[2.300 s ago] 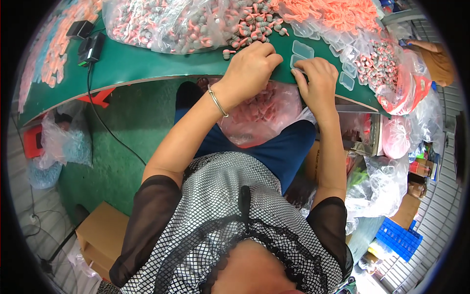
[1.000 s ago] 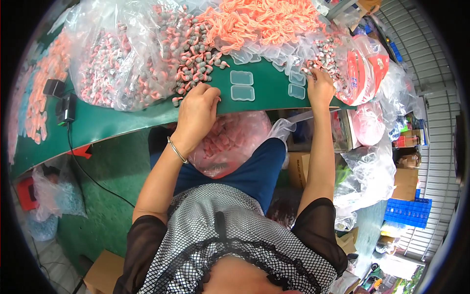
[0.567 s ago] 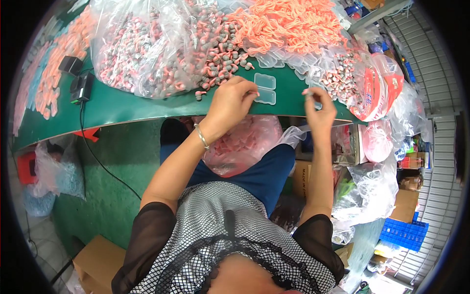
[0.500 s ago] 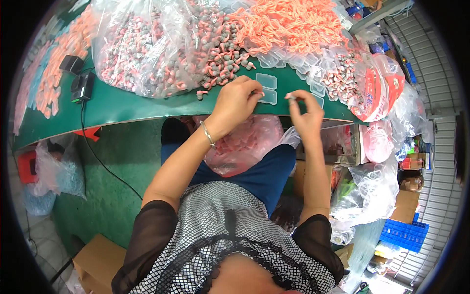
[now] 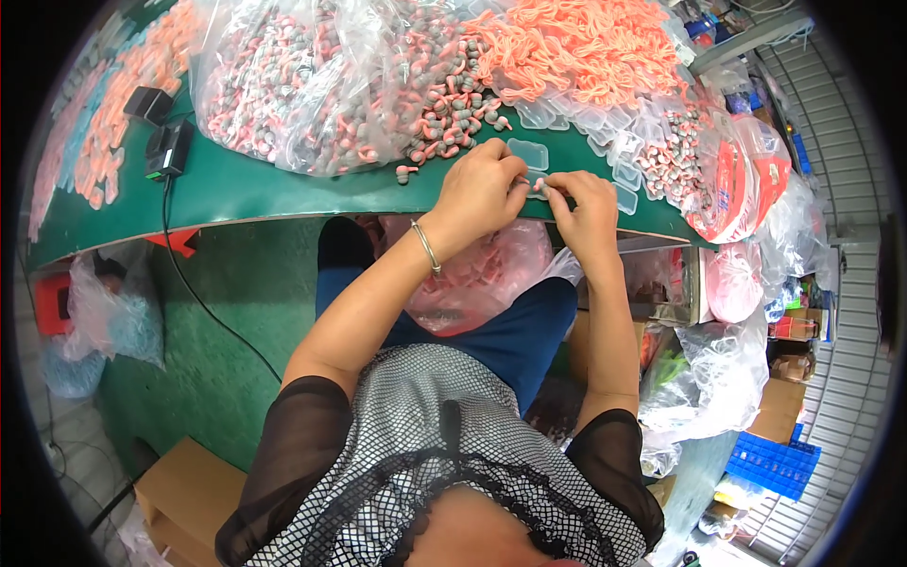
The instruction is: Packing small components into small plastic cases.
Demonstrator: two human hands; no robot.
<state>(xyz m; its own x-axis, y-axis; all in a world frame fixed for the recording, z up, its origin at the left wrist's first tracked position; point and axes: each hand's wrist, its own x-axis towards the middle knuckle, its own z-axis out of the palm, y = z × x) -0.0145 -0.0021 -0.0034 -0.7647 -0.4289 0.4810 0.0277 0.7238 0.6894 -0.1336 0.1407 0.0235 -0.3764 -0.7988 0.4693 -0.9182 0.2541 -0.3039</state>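
Hands are close together at the near edge of the green worktable (image 5: 274, 194), fingertips almost meeting over an open clear plastic case. The right hand (image 5: 553, 186) pinches a small pink-and-grey earplug (image 5: 539, 185) between thumb and forefinger, just above the case's lower half. The left hand (image 5: 525, 181) is beside it, thumb and forefinger drawn together; from where I stand, I cannot tell whether anything is between them. A metal bangle (image 5: 425, 248) circles the left wrist.

The hinged clear plastic case (image 5: 528, 153) lies on the table with its far half in plain sight; the near half is mostly hidden by the fingers. A second clear case (image 5: 625, 198) shows partly, just beyond the right hand's knuckles.

A single earplug (image 5: 405, 174) lies on the table to the left of the left hand. Behind it, a loose heap of earplugs (image 5: 453, 118) spreads beside a large transparent bag (image 5: 312, 104) packed with similar pieces. Orange cords (image 5: 586, 47) are piled at the far side, next to a scatter of clear cases (image 5: 614, 132). Further right, smaller pink-and-grey pieces (image 5: 673, 151) lie against a red-and-white plastic bag (image 5: 742, 189). At left, a black adapter (image 5: 168, 149) trails a cable near rows of orange pieces (image 5: 104, 151). Below the table edge, a pinkish bag (image 5: 482, 279) sits between the person's knees.
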